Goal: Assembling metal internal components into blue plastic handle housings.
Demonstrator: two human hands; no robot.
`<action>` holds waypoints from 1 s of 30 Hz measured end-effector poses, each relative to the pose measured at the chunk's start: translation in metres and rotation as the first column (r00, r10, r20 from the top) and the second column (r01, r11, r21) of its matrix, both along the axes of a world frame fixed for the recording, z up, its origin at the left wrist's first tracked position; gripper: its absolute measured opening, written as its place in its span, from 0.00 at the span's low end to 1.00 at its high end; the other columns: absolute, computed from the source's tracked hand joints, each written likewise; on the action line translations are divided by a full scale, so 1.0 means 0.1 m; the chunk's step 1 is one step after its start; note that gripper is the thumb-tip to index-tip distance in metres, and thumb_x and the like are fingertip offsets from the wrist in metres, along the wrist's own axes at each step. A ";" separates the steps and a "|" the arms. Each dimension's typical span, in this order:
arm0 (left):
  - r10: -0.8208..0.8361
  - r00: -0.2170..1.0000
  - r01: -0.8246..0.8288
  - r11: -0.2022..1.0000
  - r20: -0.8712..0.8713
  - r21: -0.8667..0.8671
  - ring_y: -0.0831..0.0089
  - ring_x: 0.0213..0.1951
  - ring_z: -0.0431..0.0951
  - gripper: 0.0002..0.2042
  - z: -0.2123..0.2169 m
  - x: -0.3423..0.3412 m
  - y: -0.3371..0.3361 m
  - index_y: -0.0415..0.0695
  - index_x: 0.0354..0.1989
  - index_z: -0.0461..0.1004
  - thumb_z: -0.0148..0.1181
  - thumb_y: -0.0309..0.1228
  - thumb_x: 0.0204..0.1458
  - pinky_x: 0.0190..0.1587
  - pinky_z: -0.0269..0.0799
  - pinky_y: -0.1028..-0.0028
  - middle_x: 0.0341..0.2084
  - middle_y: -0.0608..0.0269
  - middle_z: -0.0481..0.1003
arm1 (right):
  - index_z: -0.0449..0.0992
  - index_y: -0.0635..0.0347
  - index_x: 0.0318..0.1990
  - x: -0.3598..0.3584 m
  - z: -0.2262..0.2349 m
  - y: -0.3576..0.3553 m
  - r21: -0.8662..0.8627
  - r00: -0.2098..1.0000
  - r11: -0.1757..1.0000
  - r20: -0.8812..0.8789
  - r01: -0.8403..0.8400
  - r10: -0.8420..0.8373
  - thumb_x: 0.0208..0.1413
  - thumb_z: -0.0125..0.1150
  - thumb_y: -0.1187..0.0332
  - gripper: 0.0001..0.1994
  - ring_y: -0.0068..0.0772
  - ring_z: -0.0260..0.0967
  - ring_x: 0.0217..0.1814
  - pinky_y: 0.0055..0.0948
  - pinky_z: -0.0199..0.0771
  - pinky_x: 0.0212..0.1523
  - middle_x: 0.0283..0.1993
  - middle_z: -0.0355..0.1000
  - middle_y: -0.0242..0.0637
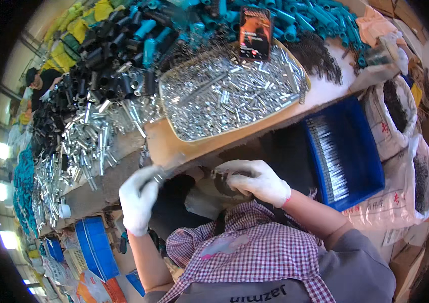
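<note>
Both of my hands wear white gloves and are raised in front of my checked apron (270, 252), at the near edge of the workbench (156, 144). My left hand (141, 197) is closed, thumb against fingers, on a small shiny metal piece (158, 177); motion blurs its shape. To the right, my right hand (260, 182) has its fingers curled in, and what they hold, if anything, is too unclear to name. Beyond the hands, a cream-rimmed tray (194, 138) holds a heap of small silver metal parts (234, 96).
A phone (255, 34) stands at the tray's far edge. Black tubes (98, 58), teal tubes (320, 20) and silver tubes (81, 141) are piled around it. Dark springs (315, 58) lie right. A blue bin (371, 151) holds rowed metal pieces; white sacks (376, 121) stand beside it.
</note>
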State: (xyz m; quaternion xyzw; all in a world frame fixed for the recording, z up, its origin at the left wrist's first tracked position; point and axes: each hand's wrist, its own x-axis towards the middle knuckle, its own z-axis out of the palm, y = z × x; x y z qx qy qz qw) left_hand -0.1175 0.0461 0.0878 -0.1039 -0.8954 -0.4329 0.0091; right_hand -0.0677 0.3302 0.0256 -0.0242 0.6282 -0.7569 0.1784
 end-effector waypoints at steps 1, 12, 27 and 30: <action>-0.074 0.995 0.078 0.995 0.061 -0.065 0.65 0.35 0.82 0.11 0.03 0.12 0.04 0.35 0.39 0.81 0.59 0.21 0.47 0.43 0.75 0.72 0.34 0.51 0.81 | 0.77 0.66 0.54 0.00 -0.03 -0.01 0.058 0.995 0.997 -0.087 -0.046 0.051 0.58 0.60 0.66 0.19 0.29 0.76 0.41 0.27 0.75 0.45 0.42 0.79 0.42; -0.310 0.919 0.336 0.938 0.243 -0.078 0.62 0.34 0.83 0.14 -0.28 0.43 0.68 0.35 0.45 0.79 0.62 0.26 0.50 0.39 0.77 0.70 0.33 0.48 0.81 | 0.72 0.64 0.59 0.14 -0.25 0.08 0.403 0.886 0.905 -0.359 -0.137 0.294 0.47 0.66 0.63 0.29 0.53 0.73 0.55 0.41 0.72 0.57 0.51 0.75 0.55; -0.496 0.847 0.519 0.850 0.189 -0.094 0.62 0.30 0.81 0.14 -0.59 0.68 1.41 0.37 0.40 0.81 0.69 0.26 0.42 0.37 0.76 0.71 0.31 0.51 0.80 | 0.82 0.60 0.43 0.51 -0.79 1.70 0.596 0.804 0.541 -0.466 0.593 -0.369 0.54 0.63 0.65 0.11 0.46 0.76 0.48 0.40 0.74 0.53 0.44 0.78 0.45; -0.345 0.842 0.390 0.921 0.415 -0.026 0.66 0.35 0.82 0.14 -0.56 0.69 1.38 0.35 0.41 0.80 0.66 0.24 0.44 0.43 0.75 0.71 0.34 0.51 0.81 | 0.82 0.58 0.40 0.43 -1.40 2.53 0.804 0.784 0.177 -0.462 0.568 -0.414 0.52 0.61 0.67 0.11 0.51 0.75 0.48 0.44 0.74 0.51 0.42 0.78 0.47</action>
